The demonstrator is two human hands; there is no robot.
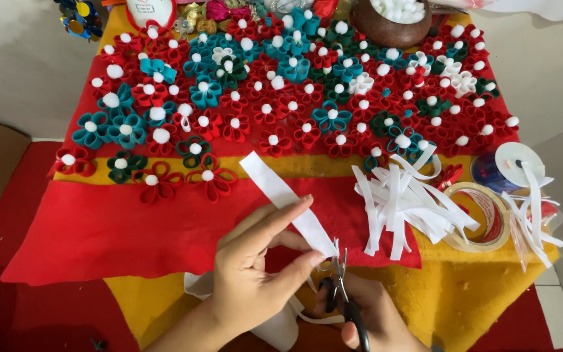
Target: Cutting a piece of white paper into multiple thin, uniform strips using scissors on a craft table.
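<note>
My left hand (255, 261) pinches a long white felt strip (281, 195) that slants up and to the left over the red felt sheet (118, 221). My right hand (366, 319) grips small black-handled scissors (343, 287), whose blades meet the strip's lower end just right of my left fingertips. More white material (275, 326) hangs below my hands, partly hidden by them.
Many red, teal, green and white felt flowers (294, 85) with white pompom centres cover the far cloth. A pile of cut white strips (405, 202) lies to the right, beside a tape roll (487, 218) and a ribbon spool (513, 163). A brown bowl of pompoms (392, 19) stands at the back.
</note>
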